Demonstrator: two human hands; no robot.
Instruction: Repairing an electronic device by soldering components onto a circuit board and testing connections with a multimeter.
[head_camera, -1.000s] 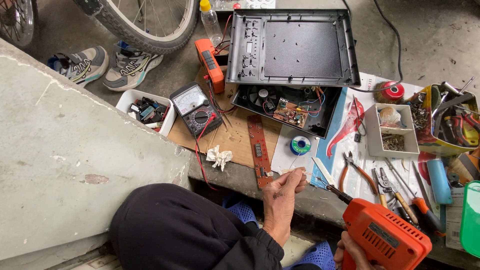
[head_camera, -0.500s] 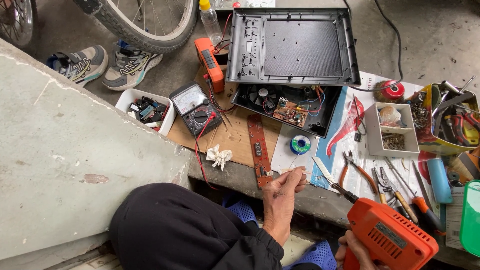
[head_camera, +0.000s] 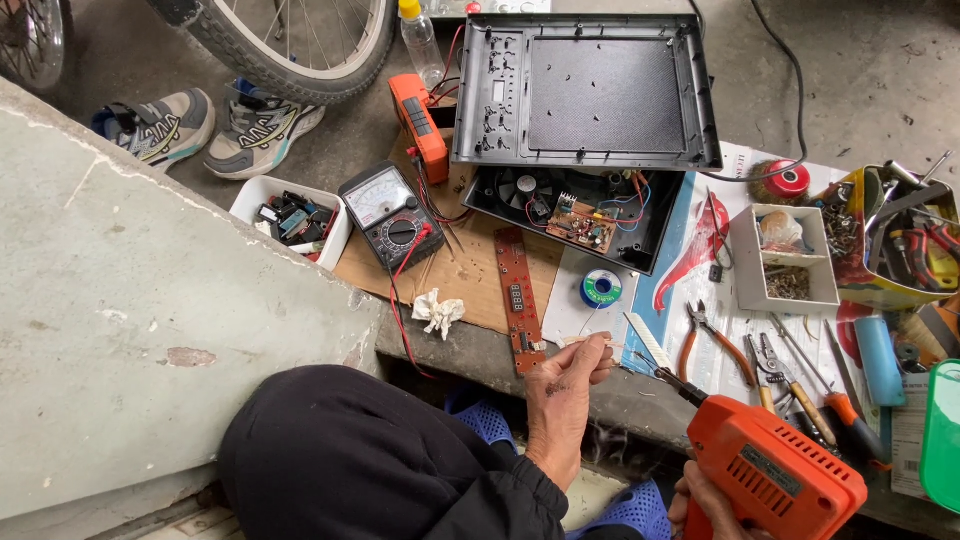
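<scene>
Setting: concrete floor (head_camera: 860, 70) outdoors, with a concrete ledge (head_camera: 150, 300) along the near side and a bicycle wheel (head_camera: 300, 50) at the far edge.
Landmark: red strip circuit board (head_camera: 518, 300), lying lengthwise on a sheet of brown cardboard (head_camera: 470, 280).
Left hand (head_camera: 568, 385): just beyond the near end of the strip board, fingers pinched closed on a thin pale wire-like piece (head_camera: 580, 341); what exactly the piece is cannot be told.
Right hand (head_camera: 712, 505): well right of and nearer than the strip board, at the bottom edge, wrapped around the grip of an orange soldering gun (head_camera: 775, 478).
Gun tip: the dark nozzle points up-left toward the left hand's fingertips and ends just beside them; whether it touches the pinched piece cannot be told.
Solder spool (head_camera: 601, 288): blue reel on white paper, just right of the strip board.
Multimeter (head_camera: 392, 212): black analogue meter left of the strip board, red lead trailing toward the ledge.
Open black casing (head_camera: 585, 90): beyond the strip board, lid raised, with a fan and small boards in its base.
Crumpled tissue (head_camera: 438, 310): left of the strip board, near it.
Pliers (head_camera: 705, 335): orange-handled, right of the strip board, among screwdrivers and cutters.
White parts tray (head_camera: 290, 215): far left of the strip board, beside the meter.
Shoes (head_camera: 200, 125): a pair, far left and beyond.
</scene>
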